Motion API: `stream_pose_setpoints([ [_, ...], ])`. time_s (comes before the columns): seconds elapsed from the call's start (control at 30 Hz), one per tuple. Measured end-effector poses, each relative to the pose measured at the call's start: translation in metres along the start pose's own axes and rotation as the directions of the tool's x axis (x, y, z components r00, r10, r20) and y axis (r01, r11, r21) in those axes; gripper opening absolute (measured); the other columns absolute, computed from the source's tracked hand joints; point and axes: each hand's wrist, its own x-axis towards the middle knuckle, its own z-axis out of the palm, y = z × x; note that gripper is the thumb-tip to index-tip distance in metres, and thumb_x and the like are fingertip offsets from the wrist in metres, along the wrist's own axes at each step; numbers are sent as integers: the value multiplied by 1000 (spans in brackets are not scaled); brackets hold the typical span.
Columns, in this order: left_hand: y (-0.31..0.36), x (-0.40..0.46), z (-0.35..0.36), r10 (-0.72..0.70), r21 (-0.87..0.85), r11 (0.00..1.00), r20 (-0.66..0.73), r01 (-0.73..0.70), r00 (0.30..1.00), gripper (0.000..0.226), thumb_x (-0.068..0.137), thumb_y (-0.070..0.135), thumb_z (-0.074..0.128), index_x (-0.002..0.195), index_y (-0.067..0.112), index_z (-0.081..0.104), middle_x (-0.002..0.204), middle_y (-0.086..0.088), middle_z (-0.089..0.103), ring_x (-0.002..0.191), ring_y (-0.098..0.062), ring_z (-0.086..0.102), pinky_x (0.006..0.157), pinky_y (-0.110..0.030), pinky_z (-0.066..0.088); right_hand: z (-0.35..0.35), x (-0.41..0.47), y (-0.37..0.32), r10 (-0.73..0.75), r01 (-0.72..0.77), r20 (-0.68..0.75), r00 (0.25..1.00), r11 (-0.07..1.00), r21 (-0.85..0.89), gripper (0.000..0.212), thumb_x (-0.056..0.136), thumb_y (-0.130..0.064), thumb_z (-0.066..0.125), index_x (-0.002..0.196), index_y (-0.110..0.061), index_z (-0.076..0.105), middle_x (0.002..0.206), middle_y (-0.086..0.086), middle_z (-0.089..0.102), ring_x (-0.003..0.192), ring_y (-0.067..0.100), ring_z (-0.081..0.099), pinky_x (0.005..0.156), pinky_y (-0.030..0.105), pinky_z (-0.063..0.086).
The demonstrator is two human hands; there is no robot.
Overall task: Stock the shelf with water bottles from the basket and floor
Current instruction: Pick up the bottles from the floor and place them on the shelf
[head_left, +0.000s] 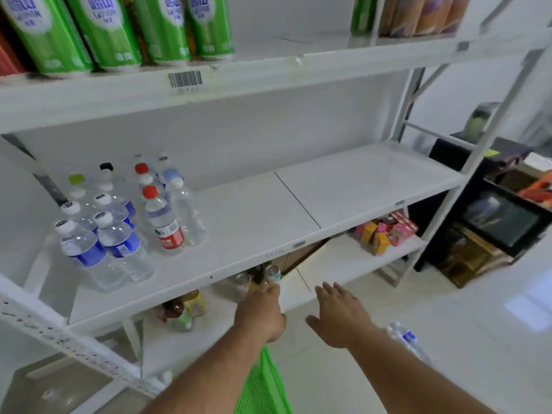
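Bottles (119, 228) crowd the shelf's (254, 210) far left, leaving the right bare for more. Left hand (263, 312) curls near the shelf edge; whether it grips anything I cannot tell. Right hand (337, 315) is spread, empty. One floor bottle (407, 339) lies right; the basket (263, 383) sits near.

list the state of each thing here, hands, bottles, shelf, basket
left hand: closed near the shelf edge, what it holds is unclear
right hand: open, empty
water bottles: upright, capped, grouped at shelf's left
middle shelf: mostly bare
green basket: below the arms, contents hidden
floor bottle: lying down
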Motion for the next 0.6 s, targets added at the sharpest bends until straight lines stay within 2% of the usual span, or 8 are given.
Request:
stream_pose_setpoints([
  [0.23,139,-8,37,148,130,977,158,-169,976,58,91,35,48,146,22,34,149,-3,40,131,-29,43,103,-43,41,15,-73,120,179,-182,35,983,978,105,71,91,-59,46,146,-15,36,153,5,37,144,28,28,117,40,26],
  [0.37,224,-21,69,175,157,965,212,-210,962,63,93,39,50,150,22,28,154,-3,36,135,-29,40,105,-42,39,21,-119,195,262,-264,36,964,951,160,61,91,-58,49,134,-15,43,141,3,46,136,25,38,109,38,34],
  [0.5,301,-30,100,188,161,959,251,-232,950,66,92,42,50,152,26,26,155,0,34,137,-28,38,106,-43,38,28,-161,266,321,-326,58,945,919,224,70,91,-55,50,147,-16,34,154,3,36,144,26,29,113,40,31],
  [0.6,345,-31,119,213,156,951,290,-265,933,68,90,44,49,152,28,25,156,2,32,137,-27,37,107,-41,36,30,-185,313,380,-388,83,921,886,253,76,91,-56,50,152,-16,28,159,3,30,145,27,28,113,38,30],
])
